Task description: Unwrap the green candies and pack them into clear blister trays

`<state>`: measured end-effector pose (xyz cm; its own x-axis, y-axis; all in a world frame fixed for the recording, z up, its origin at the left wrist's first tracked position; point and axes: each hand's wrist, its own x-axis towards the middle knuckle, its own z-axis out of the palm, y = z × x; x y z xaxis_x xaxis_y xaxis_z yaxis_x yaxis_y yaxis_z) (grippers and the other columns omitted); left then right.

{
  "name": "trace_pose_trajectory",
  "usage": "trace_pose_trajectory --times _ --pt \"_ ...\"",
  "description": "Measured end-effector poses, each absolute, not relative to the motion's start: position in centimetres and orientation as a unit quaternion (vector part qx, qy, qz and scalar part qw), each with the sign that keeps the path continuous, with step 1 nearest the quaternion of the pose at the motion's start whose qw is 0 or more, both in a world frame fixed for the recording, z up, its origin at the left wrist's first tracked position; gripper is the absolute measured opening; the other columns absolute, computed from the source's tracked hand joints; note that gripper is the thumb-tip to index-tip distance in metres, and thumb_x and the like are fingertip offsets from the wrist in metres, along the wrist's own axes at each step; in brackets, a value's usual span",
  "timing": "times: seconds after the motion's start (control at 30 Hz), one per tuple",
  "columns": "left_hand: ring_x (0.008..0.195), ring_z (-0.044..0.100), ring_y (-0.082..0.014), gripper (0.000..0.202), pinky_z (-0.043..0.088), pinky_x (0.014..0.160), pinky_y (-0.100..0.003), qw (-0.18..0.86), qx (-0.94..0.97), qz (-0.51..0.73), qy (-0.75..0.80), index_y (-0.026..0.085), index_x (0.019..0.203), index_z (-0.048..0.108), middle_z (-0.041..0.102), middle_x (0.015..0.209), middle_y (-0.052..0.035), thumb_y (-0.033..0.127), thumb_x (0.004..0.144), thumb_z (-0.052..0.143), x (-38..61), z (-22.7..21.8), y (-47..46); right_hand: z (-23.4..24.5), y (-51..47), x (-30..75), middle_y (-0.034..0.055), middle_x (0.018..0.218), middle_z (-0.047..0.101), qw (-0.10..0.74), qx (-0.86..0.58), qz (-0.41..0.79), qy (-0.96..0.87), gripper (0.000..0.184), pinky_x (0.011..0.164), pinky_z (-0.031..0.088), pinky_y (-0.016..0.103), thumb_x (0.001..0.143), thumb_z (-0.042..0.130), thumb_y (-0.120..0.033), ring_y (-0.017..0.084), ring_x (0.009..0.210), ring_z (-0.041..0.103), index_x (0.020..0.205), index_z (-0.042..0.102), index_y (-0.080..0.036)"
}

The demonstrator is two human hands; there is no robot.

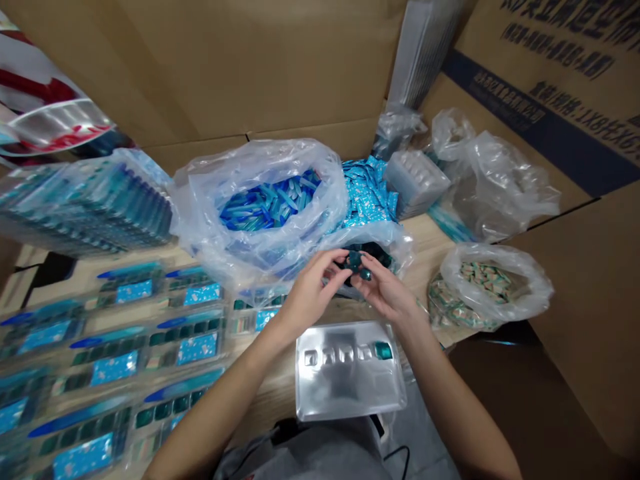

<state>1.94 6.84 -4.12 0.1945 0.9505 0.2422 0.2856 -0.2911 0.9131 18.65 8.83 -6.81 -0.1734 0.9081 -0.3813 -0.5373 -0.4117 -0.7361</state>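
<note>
My left hand (320, 283) and my right hand (383, 287) meet over a clear bag (400, 240) of dark green pieces. Between the fingertips of both hands are several small dark green square pieces (355, 260). My left fingers are pinched against them, and one more green piece (367, 274) shows at my right fingers. Below the hands lies a clear plastic tray (350, 393) with a row of square wells. A single green piece (383, 351) sits in its rightmost well; the other wells in that row show no piece.
Filled trays (115, 367) with blue sticks, green squares and blue packets cover the left side. A stack of trays (100, 207) stands behind them. Further back are a bag of blue sticks (320, 160), blue packets (369, 193) and a bag of small patterned packets (540, 293). Cardboard (250, 67) walls the back.
</note>
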Motion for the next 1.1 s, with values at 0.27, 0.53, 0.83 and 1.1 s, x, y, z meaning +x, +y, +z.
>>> trace_pose_trajectory --times 0.27,0.53,0.83,1.1 --pt "0.092 0.065 -0.0188 0.019 0.049 0.086 -0.031 0.418 0.662 0.437 0.443 0.019 0.098 0.068 0.07 0.094 -0.0032 0.009 0.083 0.061 4.5 -5.2 10.0 -6.5 10.3 17.9 0.0036 0.097 0.067 0.467 -0.402 0.776 -0.136 0.022 0.063 0.056 0.028 0.096 0.059 -0.032 0.013 0.074 0.065 0.108 0.062 -0.014" --pt "0.076 0.066 -0.0141 0.021 0.051 0.07 -0.024 0.488 0.598 0.472 0.426 0.019 0.106 0.062 0.07 0.085 -0.0008 0.02 0.085 0.06 3.2 -3.5 8.9 -3.7 8.7 18.2 -0.0022 0.065 0.064 0.48 -0.386 0.771 -0.165 0.022 0.042 0.042 0.014 0.076 0.08 -0.035 0.007 0.055 0.057 0.08 0.068 -0.017" --pt "0.09 0.065 -0.0125 0.015 0.053 0.082 -0.023 0.473 0.617 0.495 0.388 0.022 0.096 0.065 0.067 0.099 -0.0014 0.012 0.085 0.065 1.2 -0.8 2.7 0.1 2.5 17.6 -0.0055 0.058 0.061 0.494 -0.384 0.727 -0.282 0.02 0.043 0.037 0.013 0.07 0.086 -0.028 0.003 0.047 0.049 0.084 0.072 -0.022" --pt "0.098 0.062 -0.0144 0.021 0.054 0.085 -0.024 0.389 0.709 0.447 0.382 0.027 0.118 0.06 0.062 0.104 -0.0035 0.023 0.099 0.054 -1.2 0.3 -0.7 0.7 -0.6 16.7 -0.0066 0.06 0.057 0.457 -0.336 0.758 -0.322 0.012 0.041 0.031 0.014 0.085 0.074 -0.034 0.004 0.045 0.043 0.094 0.069 -0.029"
